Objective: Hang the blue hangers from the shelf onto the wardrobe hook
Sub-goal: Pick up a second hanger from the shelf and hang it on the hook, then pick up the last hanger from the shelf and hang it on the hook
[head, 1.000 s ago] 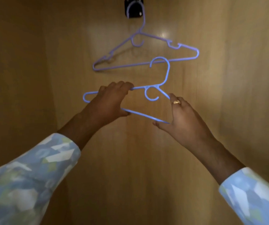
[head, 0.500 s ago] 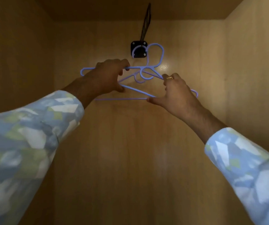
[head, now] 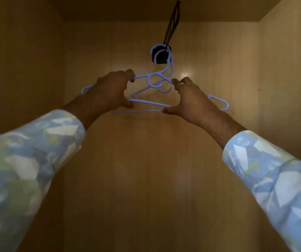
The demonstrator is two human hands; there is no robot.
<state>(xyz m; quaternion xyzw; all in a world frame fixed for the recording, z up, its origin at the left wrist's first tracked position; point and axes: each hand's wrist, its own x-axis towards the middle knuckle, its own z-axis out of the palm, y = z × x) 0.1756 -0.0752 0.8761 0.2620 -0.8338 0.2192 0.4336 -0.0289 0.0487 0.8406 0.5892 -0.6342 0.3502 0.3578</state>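
- The left hand (head: 112, 90) is closed on the left arm of the front blue plastic hanger (head: 147, 102), fingers over its top bar and thumb under its bottom bar
- The right hand (head: 187, 98), with a gold ring (head: 181, 83), pinches the same hanger's right side
- Above and between the hands, its hook loops over the black wardrobe hook (head: 161, 56)
- Just behind hangs a second blue plastic hanger (head: 218, 102), its right end showing past the right hand
- Patterned blue-and-white sleeves (head: 266, 170) cover both forearms, with the brown wooden wardrobe back panel (head: 146, 170) behind
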